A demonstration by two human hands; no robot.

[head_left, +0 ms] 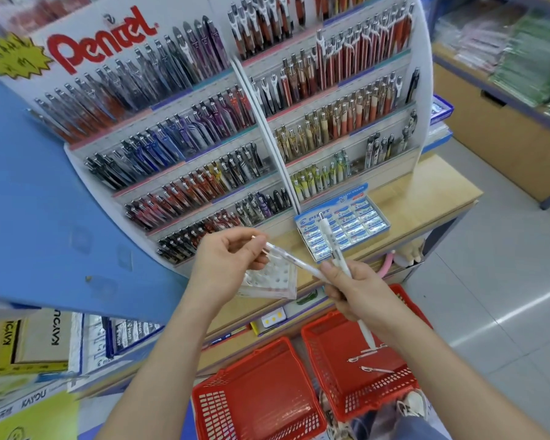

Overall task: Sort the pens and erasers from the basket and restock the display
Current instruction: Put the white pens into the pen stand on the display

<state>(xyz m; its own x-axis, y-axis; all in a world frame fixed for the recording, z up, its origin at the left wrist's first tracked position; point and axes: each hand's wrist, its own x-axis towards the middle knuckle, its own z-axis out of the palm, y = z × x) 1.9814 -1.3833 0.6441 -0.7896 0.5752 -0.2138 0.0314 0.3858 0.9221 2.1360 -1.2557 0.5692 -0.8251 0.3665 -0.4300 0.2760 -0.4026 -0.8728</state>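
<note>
My left hand (227,265) pinches a clear pen (286,258) that slants down to the right, above a clear pen holder (269,279) with round holes on the counter. My right hand (359,293) grips a bundle of white pens (332,246) upright, their lower ends pointing down over the right red basket (337,338). A few loose white pens (370,360) lie in that basket. The left red basket (258,389) shows nothing inside. Behind stands the tiered pen display (235,122) and a blue box of erasers (346,227).
A blue panel (45,201) fills the left side. The wooden counter (426,198) carries the display and eraser box. Lower shelves hold packaged stationery (115,338). Grey tiled floor (489,296) lies to the right, with another shelf unit (505,106) beyond. My shoe (413,403) is beside the right basket.
</note>
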